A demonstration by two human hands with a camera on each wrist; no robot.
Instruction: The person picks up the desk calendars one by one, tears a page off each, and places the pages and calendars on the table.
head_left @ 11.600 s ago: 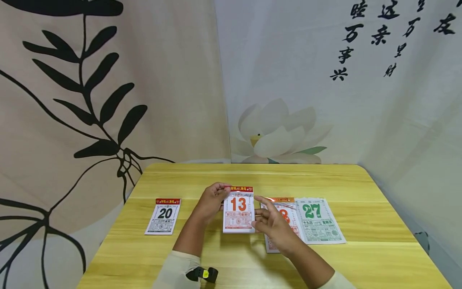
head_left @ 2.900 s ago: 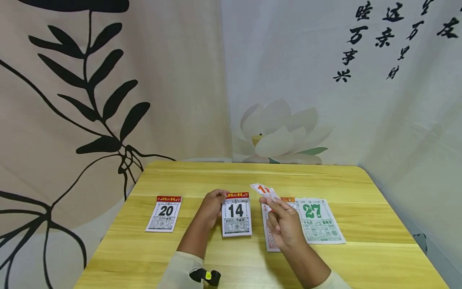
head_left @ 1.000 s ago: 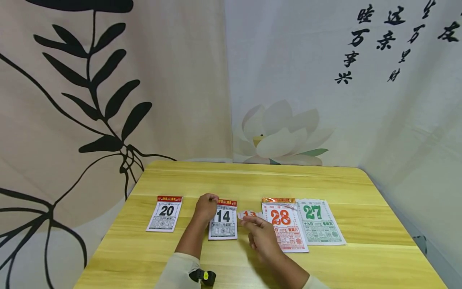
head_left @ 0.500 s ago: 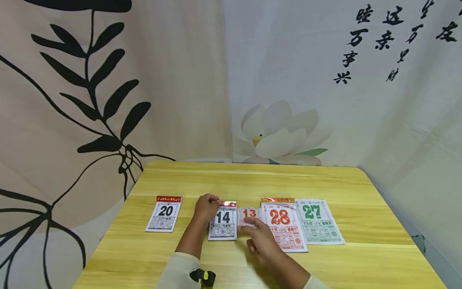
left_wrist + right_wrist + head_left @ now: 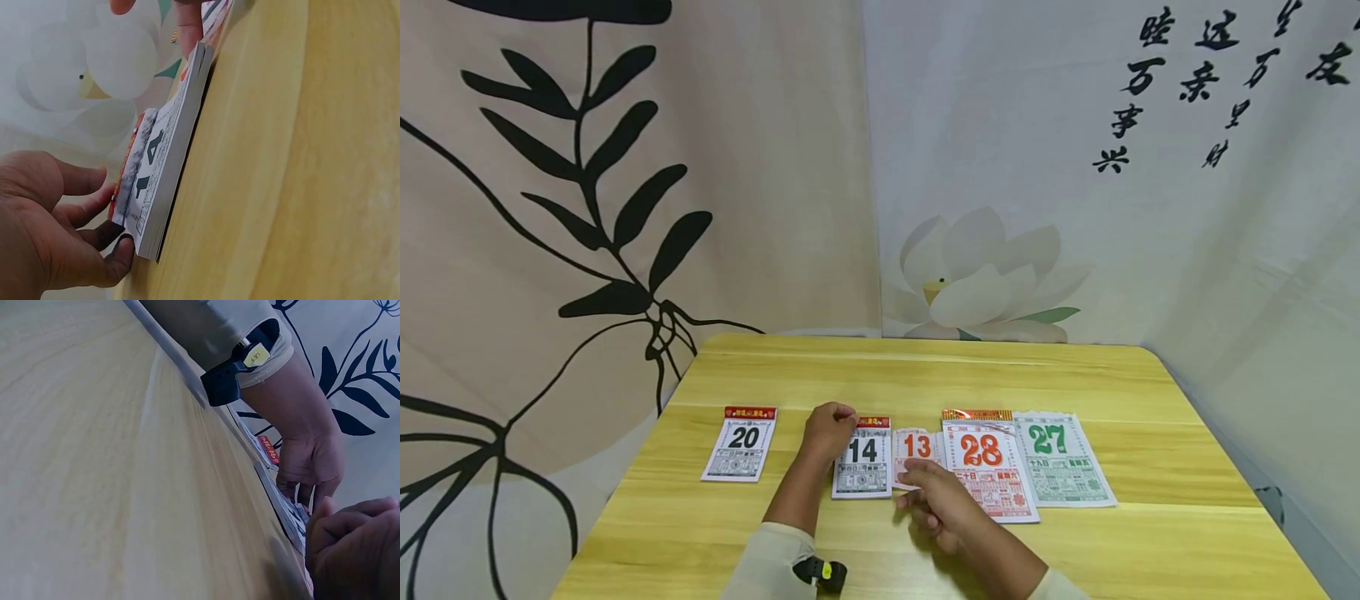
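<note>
My left hand (image 5: 829, 433) is at the upper left corner of a small tear-off calendar (image 5: 862, 458) showing a black 14. In the left wrist view, some of its fingers (image 5: 122, 256) touch the pad's edge while another finger stands clear of it. A torn-off calendar sheet (image 5: 917, 445) with a red 13 lies flat just right of that pad. My right hand (image 5: 947, 510) is over the sheet's lower part, index finger extended and the others loosely bent. Whether its fingertip touches the paper I cannot tell. In the right wrist view, the right hand (image 5: 356, 550) hides the sheet.
A second small calendar (image 5: 741, 444) showing 20 lies to the left. To the right, a larger calendar (image 5: 990, 471) showing a red 28 overlaps the edge of a sheet (image 5: 1063, 458) with a green 27. Fabric backdrops hang behind the wooden table (image 5: 1180, 550).
The red 13 sheet was torn off the small pad, baring 14. My right hand carried it, laid it beside the pad and let go. The left hand and pad shifted left.
</note>
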